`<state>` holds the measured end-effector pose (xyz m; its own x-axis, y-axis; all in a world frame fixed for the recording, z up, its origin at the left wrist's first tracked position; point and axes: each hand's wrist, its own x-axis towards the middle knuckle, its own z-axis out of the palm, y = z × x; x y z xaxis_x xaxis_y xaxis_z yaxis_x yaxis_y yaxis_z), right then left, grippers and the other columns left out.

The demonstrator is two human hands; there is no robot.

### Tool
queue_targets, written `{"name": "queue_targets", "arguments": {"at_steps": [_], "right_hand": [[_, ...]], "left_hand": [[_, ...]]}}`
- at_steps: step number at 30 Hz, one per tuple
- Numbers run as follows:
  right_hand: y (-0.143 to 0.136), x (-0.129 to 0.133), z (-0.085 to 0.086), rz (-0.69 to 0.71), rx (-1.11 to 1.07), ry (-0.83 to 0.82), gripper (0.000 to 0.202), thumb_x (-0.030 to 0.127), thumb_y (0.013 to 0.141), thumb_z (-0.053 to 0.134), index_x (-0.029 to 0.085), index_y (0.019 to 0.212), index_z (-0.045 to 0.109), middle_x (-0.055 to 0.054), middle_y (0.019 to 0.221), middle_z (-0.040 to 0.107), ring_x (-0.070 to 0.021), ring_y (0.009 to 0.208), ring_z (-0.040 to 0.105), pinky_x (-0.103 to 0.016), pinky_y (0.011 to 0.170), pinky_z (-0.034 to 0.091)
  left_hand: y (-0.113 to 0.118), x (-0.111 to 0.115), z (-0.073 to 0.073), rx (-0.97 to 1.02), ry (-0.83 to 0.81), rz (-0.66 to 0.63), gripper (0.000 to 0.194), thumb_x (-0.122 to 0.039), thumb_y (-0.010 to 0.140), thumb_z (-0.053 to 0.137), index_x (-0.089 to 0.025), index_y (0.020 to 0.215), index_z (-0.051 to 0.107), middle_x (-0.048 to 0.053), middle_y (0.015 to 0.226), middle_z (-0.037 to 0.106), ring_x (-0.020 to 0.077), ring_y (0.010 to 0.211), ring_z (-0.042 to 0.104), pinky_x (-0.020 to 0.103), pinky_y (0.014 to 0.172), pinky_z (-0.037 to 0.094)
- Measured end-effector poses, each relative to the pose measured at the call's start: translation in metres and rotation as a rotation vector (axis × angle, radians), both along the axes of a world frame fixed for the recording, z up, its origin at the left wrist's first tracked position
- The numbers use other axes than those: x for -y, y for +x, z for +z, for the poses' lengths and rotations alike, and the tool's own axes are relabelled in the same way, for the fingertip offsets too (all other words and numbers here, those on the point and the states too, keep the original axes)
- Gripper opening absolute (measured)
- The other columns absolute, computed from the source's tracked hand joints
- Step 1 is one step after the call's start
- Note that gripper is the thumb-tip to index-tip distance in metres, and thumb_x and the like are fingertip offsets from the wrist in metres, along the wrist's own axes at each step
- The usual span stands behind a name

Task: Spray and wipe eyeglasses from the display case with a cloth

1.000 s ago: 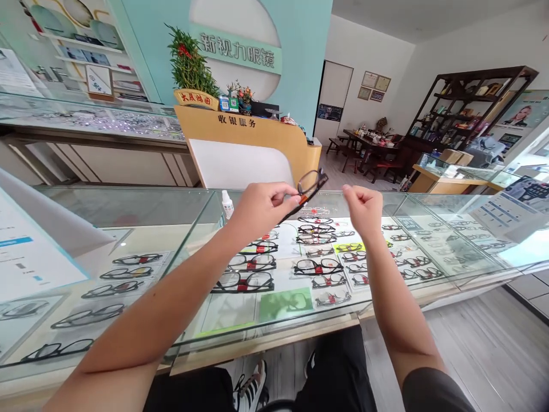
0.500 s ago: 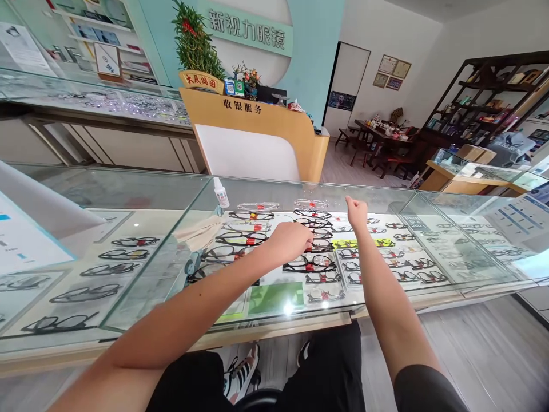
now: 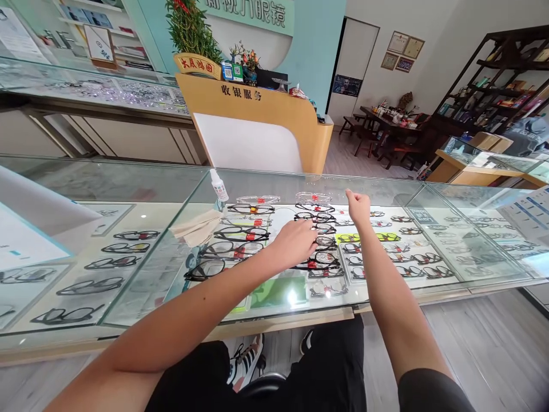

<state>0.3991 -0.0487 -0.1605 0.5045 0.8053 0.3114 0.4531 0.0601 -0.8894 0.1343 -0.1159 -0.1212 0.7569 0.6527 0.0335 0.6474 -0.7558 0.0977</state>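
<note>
My left hand point(image 3: 295, 243) is over the glass showcase, beside a column of black-framed glasses point(image 3: 323, 261). Its fingers are bent and partly spread, with nothing visible in them. To the right, my right hand point(image 3: 358, 207) is raised near the far edge of the glass, its fingers curled closed; what they hold, if anything, is too small to see. A white spray bottle point(image 3: 219, 186) stands on the glass at the left, with a beige cloth point(image 3: 198, 228) just in front of it. Rows of glasses with red tags lie around both hands.
The glass showcase point(image 3: 171, 178) spans the view, with a white printed sheet point(image 3: 26, 232) at far left. Behind it stands a wooden cashier counter point(image 3: 253, 106) with a plant point(image 3: 191, 34). A dark table and shelves are at the back right.
The fingers of my left hand have opened out somewhat over the glasses. My right hand stays raised and closed. The camera view has tilted slightly downward.
</note>
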Motion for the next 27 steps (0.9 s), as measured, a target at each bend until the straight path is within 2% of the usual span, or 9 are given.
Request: {"name": "queue_targets", "arguments": {"at_steps": [3,5,9,13,19,23,27], "right_hand": [[0.000,-0.003,-0.001,0.011,-0.048,0.026,0.058,0.048,0.096,0.064,0.027,0.060,0.024,0.008,0.058,0.018,-0.0114,0.059,0.016,-0.033,0.058,0.016],[0.001,-0.006,0.000,0.020,-0.087,0.052,0.058,0.052,0.097,0.061,0.028,0.061,0.022,0.008,0.056,0.018,-0.0112,0.057,0.014,-0.033,0.056,0.015],[0.005,-0.007,0.001,0.027,-0.132,0.101,0.064,0.061,0.097,0.061,0.029,0.062,0.019,0.008,0.054,0.018,-0.0107,0.054,0.013,-0.034,0.053,0.013],[0.007,-0.007,-0.002,0.042,-0.146,0.121,0.067,0.063,0.096,0.065,0.030,0.061,0.019,0.009,0.054,0.018,-0.0100,0.053,0.012,-0.034,0.052,0.012],[0.007,-0.009,-0.004,0.040,-0.137,0.147,0.068,0.067,0.095,0.065,0.030,0.062,0.018,0.009,0.053,0.017,-0.0103,0.054,0.012,-0.034,0.051,0.013],[0.009,-0.008,-0.002,0.023,-0.151,0.167,0.067,0.064,0.095,0.064,0.030,0.062,0.018,0.009,0.054,0.017,-0.0101,0.054,0.011,-0.034,0.052,0.011],[0.013,-0.006,-0.002,0.003,-0.167,0.181,0.065,0.059,0.095,0.064,0.030,0.060,0.018,0.009,0.054,0.017,-0.0098,0.055,0.011,-0.034,0.054,0.010]], "left_hand": [[0.001,0.002,-0.004,0.057,0.076,0.000,0.036,-0.041,0.109,0.058,-0.014,0.118,0.081,0.018,0.146,0.070,0.0368,0.134,0.060,0.049,0.106,0.047],[0.002,0.001,-0.008,0.087,0.107,0.003,0.041,-0.045,0.111,0.057,-0.014,0.119,0.081,0.016,0.153,0.068,0.0382,0.140,0.055,0.052,0.110,0.044],[0.003,-0.002,-0.015,0.097,0.082,-0.001,0.048,-0.051,0.113,0.052,-0.014,0.116,0.082,0.014,0.145,0.075,0.0389,0.139,0.056,0.053,0.109,0.040],[0.002,-0.003,-0.018,0.096,0.096,-0.012,0.055,-0.057,0.113,0.051,-0.013,0.111,0.083,0.016,0.130,0.079,0.0390,0.132,0.059,0.052,0.106,0.039],[0.001,-0.002,-0.021,0.099,0.137,-0.062,0.060,-0.063,0.110,0.053,-0.011,0.116,0.082,0.018,0.140,0.075,0.0421,0.142,0.053,0.053,0.111,0.038],[-0.001,0.003,-0.009,0.188,0.119,-0.082,0.057,-0.062,0.111,0.051,-0.013,0.119,0.080,0.018,0.143,0.074,0.0425,0.144,0.052,0.055,0.113,0.037],[-0.014,0.005,0.020,0.354,-0.004,-0.110,0.059,-0.064,0.112,0.046,-0.018,0.129,0.077,0.015,0.150,0.071,0.0409,0.148,0.050,0.059,0.118,0.037]]}}
